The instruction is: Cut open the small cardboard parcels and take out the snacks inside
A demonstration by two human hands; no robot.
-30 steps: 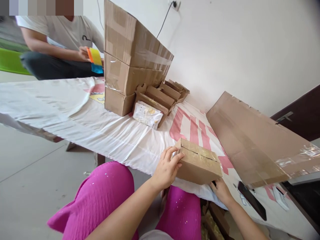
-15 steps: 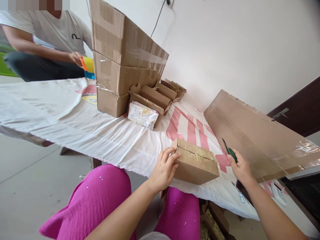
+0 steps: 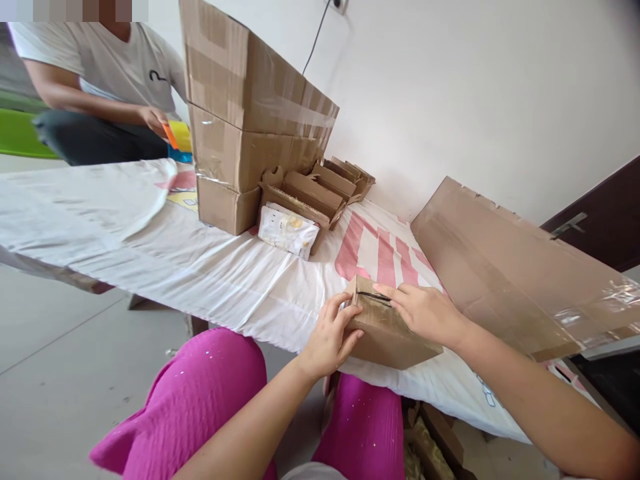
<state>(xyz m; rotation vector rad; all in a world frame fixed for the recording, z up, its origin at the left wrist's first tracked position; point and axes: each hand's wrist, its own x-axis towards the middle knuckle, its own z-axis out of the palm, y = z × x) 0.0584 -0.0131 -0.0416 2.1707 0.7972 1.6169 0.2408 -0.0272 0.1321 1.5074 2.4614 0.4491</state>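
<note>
A small taped cardboard box [image 3: 390,345] lies on the cloth near the table's front edge, its seam facing up. My left hand [image 3: 326,339] grips the left end of the box, fingers bent over its upper edge. In my right hand [image 3: 429,315] is a knife [image 3: 373,295], its dark blade lying along the seam near the left end. The knife's green handle is hidden by my fingers now.
Stacked large cartons [image 3: 215,147] rise at the back left. Beside them stand open cardboard boxes [image 3: 310,193] and a white printed packet [image 3: 287,230]. A big cardboard panel [image 3: 515,267] leans at right. Across the table, a person's hand [image 3: 154,120] holds a tape dispenser [image 3: 173,135].
My right hand has moved left with the knife, from beside the box to on top of it, and the blade now meets the seam. My left hand stays on the box.
</note>
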